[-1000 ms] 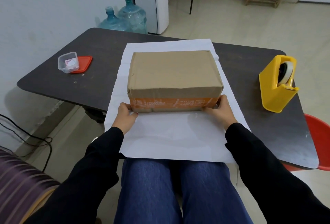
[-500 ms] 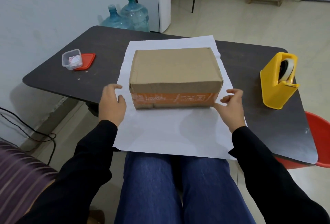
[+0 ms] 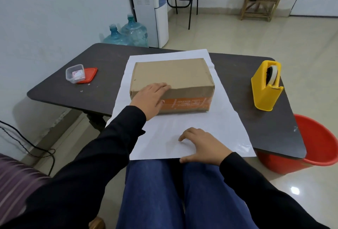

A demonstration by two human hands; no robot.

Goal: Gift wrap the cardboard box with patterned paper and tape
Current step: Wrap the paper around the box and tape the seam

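A brown cardboard box [image 3: 175, 75] with an orange printed band lies on a white sheet of paper [image 3: 210, 124] spread across the dark table [image 3: 106, 64]. My left hand [image 3: 150, 97] rests flat on the box's near left top corner, fingers straight. My right hand [image 3: 203, 146] sits at the paper's near edge, fingertips on top and the thumb at the edge. A yellow tape dispenser [image 3: 266, 86] stands upright on the table to the right, apart from both hands.
A small clear plastic tub [image 3: 75, 73] with an orange lid [image 3: 88, 75] beside it sits at the table's left. A red bucket [image 3: 316, 144] stands on the floor past the right table corner. Water bottles and a dispenser stand behind the table.
Both hands left the box's near corners. The left hand went up onto the box top; the right hand came back to the paper's near edge.
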